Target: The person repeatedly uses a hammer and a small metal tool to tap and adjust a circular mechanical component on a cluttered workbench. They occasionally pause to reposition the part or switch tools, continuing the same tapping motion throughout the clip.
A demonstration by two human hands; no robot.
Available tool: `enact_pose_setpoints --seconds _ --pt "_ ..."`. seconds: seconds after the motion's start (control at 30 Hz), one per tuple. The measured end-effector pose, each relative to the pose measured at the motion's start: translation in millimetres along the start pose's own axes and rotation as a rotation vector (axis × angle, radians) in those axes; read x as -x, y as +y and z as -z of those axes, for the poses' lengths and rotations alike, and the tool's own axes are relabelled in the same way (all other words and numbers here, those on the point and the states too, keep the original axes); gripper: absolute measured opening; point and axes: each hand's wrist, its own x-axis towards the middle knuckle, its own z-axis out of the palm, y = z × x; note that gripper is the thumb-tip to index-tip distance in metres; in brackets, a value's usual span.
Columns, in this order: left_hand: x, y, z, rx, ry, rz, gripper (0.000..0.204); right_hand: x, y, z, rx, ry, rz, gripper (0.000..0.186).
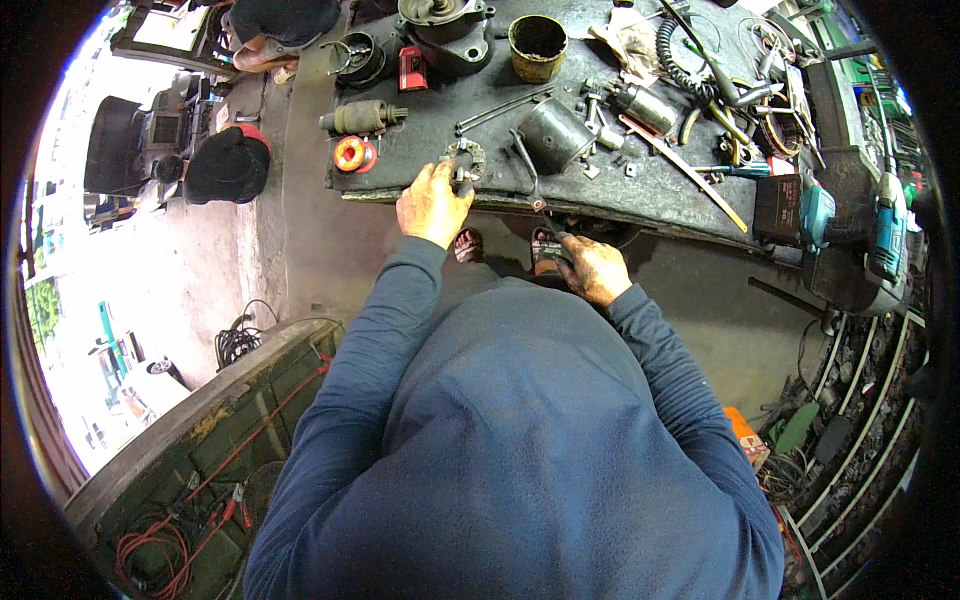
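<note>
My left hand (435, 205) is at the front edge of the dark workbench (420, 140), its fingers closed on a small ring-shaped metal part (465, 153). That part looks like a brush holder from a motor. Lower and to the right, just off the bench edge, my right hand (597, 270) grips a slim dark tool whose kind I cannot make out. A dark bent rod (526, 160) reaches over the edge near this tool. Behind it lies a black cylindrical motor housing (555, 134). Left of the ring sit a red solder spool (355, 154) and a motor armature (362, 117).
Further back are a grimy pot (538, 48), a large metal casting (446, 30) and a red box-shaped item (412, 69). Coiled black cable (685, 65), pliers and a cordless drill (887, 225) crowd the right. A wooden-edged bin (215, 430) with red cables stands at lower left.
</note>
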Motion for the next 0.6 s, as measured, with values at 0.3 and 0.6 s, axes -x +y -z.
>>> enact_pose_setpoints --seconds 0.3,0.6 --pt "-0.1 -2.1 0.4 -0.001 -0.019 -0.014 0.051 -0.8 -5.6 1.2 -0.002 -0.008 -0.014 0.03" --pt "0.1 -0.4 -0.1 0.006 -0.028 0.007 0.051 -2.3 -1.2 0.1 -0.007 -0.012 -0.008 0.03"
